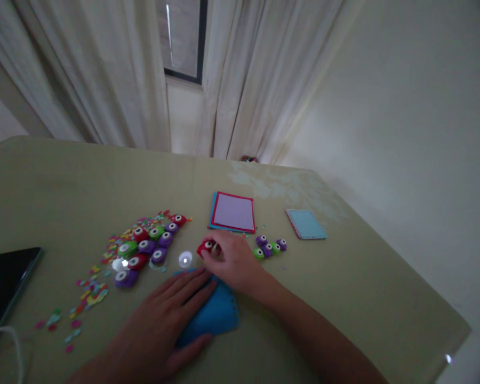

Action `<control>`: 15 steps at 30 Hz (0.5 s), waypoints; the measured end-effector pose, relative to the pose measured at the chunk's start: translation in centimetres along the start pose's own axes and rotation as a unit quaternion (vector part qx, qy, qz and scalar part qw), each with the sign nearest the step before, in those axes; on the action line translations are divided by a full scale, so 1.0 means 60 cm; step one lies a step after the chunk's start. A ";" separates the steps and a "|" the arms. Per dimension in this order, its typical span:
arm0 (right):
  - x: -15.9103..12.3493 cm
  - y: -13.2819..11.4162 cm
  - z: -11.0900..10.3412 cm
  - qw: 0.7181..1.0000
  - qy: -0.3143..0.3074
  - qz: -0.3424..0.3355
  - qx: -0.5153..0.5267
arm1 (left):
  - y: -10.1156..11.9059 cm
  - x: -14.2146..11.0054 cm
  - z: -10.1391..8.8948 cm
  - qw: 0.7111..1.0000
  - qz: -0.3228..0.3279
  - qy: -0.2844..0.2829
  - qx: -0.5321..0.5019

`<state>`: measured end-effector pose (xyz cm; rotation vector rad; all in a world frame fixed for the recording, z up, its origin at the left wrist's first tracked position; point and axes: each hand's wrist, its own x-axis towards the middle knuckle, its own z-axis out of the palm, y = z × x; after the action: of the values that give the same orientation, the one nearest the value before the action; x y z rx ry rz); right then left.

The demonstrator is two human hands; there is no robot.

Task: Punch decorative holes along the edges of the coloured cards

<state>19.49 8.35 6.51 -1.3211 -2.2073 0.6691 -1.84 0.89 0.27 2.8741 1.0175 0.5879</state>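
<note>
A blue sheet (220, 314) with small holes along its right edge lies on the table. My left hand (180, 309) rests flat on it, fingers stretched out and thumb apart. Just beyond the sheet's far edge, my right hand (234, 258) grips a small red craft punch (205, 247) with a round white button. Whether the punch touches the sheet is hidden by my fingers. To the left stands a group of similar punches (146, 246) in red, green and purple. Several smaller-looking green and purple punches (268, 249) sit just right of my right hand.
Colourful confetti (92, 293) is scattered left of my hands. A small round white disc (185, 259) lies near my fingertips. Farther back are stacked coloured sheets (234, 212) and a light blue hole-edged sheet (306, 224). A dark tablet-like device (8, 282) and white cable (14, 341) are at left.
</note>
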 end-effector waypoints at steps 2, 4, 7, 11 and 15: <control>-0.043 0.024 -0.024 0.998 0.018 0.019 0.061 | 0.001 0.000 0.001 1.000 -0.001 0.003 0.009; -0.091 0.044 -0.039 0.996 0.017 0.038 0.084 | 0.001 0.001 0.001 1.000 -0.010 0.010 0.009; -0.147 0.061 -0.043 0.993 0.022 0.055 0.099 | 0.002 0.003 -0.002 1.000 -0.019 0.013 0.013; -0.168 0.068 -0.035 0.989 0.032 0.067 0.130 | 0.004 0.006 -0.007 1.000 -0.014 0.014 0.010; -0.157 0.067 -0.031 0.989 0.022 0.068 0.131 | 0.006 0.009 -0.014 1.000 -0.013 0.012 0.018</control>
<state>27.26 1.90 3.99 -1.3432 -1.9282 0.9369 -1.54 0.88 1.26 2.8871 1.0791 0.6111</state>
